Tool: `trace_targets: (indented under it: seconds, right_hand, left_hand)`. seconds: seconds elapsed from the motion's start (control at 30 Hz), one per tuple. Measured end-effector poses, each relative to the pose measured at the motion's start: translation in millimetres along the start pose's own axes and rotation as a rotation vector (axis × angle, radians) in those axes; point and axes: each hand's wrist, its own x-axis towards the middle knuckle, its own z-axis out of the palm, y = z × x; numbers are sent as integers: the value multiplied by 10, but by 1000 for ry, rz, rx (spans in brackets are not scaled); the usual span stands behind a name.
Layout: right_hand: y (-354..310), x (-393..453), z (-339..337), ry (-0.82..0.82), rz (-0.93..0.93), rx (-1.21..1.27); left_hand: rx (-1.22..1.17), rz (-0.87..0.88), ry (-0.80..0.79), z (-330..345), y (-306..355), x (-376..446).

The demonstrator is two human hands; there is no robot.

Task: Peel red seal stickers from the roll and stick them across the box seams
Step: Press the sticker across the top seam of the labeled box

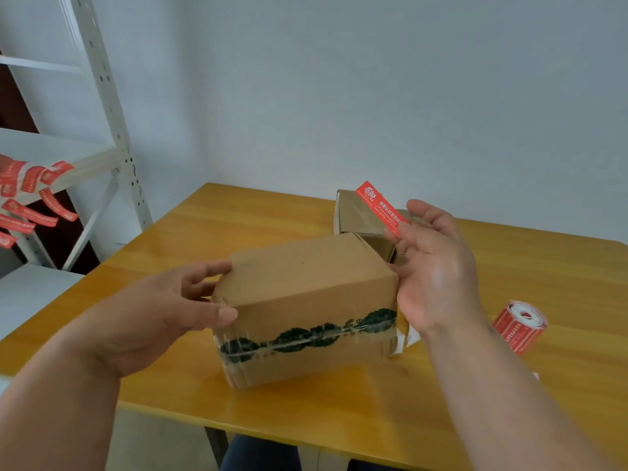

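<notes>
A brown cardboard box stands on the yellow table. Clear tape with a dark green print runs along its front seam. My left hand grips the box's left end, thumb on the front and fingers on the top edge. My right hand is at the box's right end, pinching a peeled red seal sticker that sticks up and to the left above the box. The sticker roll lies on the table to the right.
A second, smaller cardboard box sits behind the first. A white metal shelf stands at the left, with several red stickers hanging from its edge. The wall is close behind the table.
</notes>
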Motion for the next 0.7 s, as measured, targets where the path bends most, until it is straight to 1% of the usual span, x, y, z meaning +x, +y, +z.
trace_targets:
  seconds: [0.1,0.2,0.27,0.33,0.43,0.57,0.7]
  right_hand:
    - [-18,1,-25,31,25,-30]
    - [-29,20,-60,72,46,-68]
    - [-25,44,-90,86,72,-96]
    - [-7,78,-108,88,104,-101]
    - [41,163,-132,107,134,-104]
    - [125,297,-175,155,91,-214]
    - [146,377,-204,199,-3,-306]
  left_hand:
    - [23,46,0,37,10,40]
    - [137,64,24,57,47,74]
    - [200,67,116,66,83,125]
    - [206,72,215,123,129,207]
    - [197,13,339,277,192,378]
    - [207,-35,421,431,254,595]
    - [203,21,493,512,234,757]
